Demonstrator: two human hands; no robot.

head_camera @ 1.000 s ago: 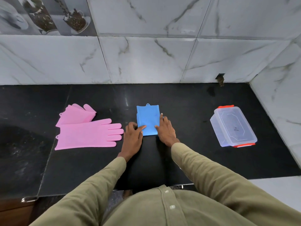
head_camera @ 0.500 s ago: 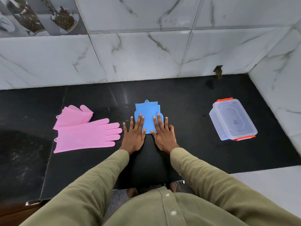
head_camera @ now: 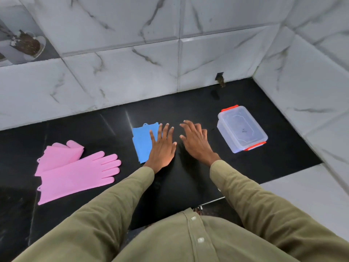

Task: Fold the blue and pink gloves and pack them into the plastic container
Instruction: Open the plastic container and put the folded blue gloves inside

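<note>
Folded blue gloves (head_camera: 143,141) lie under the flat, spread left hand (head_camera: 162,148), right hand (head_camera: 196,142) loosely spread, holding nothing, between them and the lidded plastic container (head_camera: 242,129); advisable: keep fold pinned, unclip lid first.

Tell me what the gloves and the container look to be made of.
Pink gloves and folded blue gloves: likely silicone or rubber, matte, with a bristly edge on the folded pink one. Plastic container: clear, glossy, rigid plastic with orange-red clips; the dark counter shows through it.
</note>
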